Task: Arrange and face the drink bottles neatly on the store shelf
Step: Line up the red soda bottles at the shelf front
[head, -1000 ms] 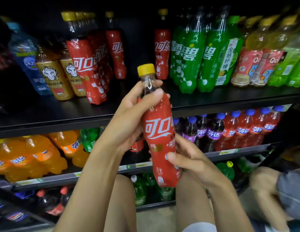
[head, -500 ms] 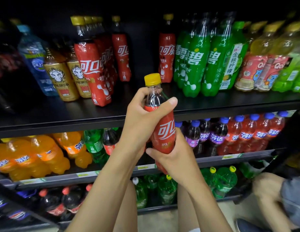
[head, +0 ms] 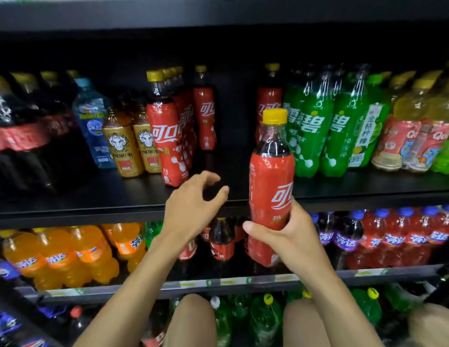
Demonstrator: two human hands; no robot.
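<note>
Our right hand [head: 291,236] held the red cola bottle [head: 271,181] upright, fingers [head: 253,227] clamped round its lower half, at the shelf [head: 93,199] edge; our left hand [head: 191,206] hovered beside it, fingers apart, empty.

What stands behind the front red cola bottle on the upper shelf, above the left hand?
A file of matching cola bottles: yellow caps and red label edges show behind the front bottle. Their bodies and exact count are covered.
</note>
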